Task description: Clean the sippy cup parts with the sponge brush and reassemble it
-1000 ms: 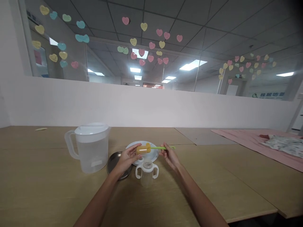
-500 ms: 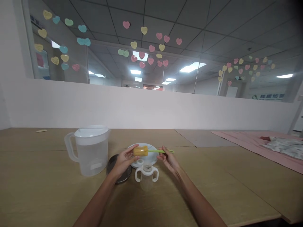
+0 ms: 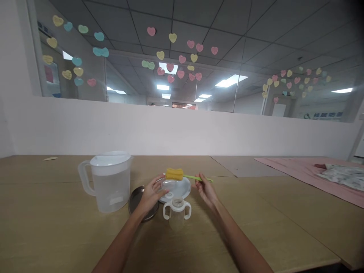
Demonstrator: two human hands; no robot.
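Note:
My right hand (image 3: pixel 207 192) pinches the green handle of a bottle brush (image 3: pixel 174 174). The brush's yellow sponge head points left, just above a clear cap (image 3: pixel 169 184), apparently a bottle's cover, which my left hand (image 3: pixel 150 195) grips between thumb and fingers. Beneath the hands, a white plate (image 3: pixel 185 188) lies on the table with a small white ring-like part (image 3: pixel 169 195) at its near edge. Closer to me a clear baby bottle (image 3: pixel 176 218) with two white handles stands upright, its mouth uncovered.
A dark round metal dish (image 3: pixel 134 201) lies partly behind my left hand. Further left stands a translucent pitcher (image 3: pixel 111 191) holding water. At the right a pink cloth (image 3: pixel 301 172) carries a patterned white garment (image 3: pixel 345 176). A white wall (image 3: pixel 176 131) closes the table's back.
The yellow sponge head has come out of the clear cap and moved up and slightly right. Both hands keep their holds.

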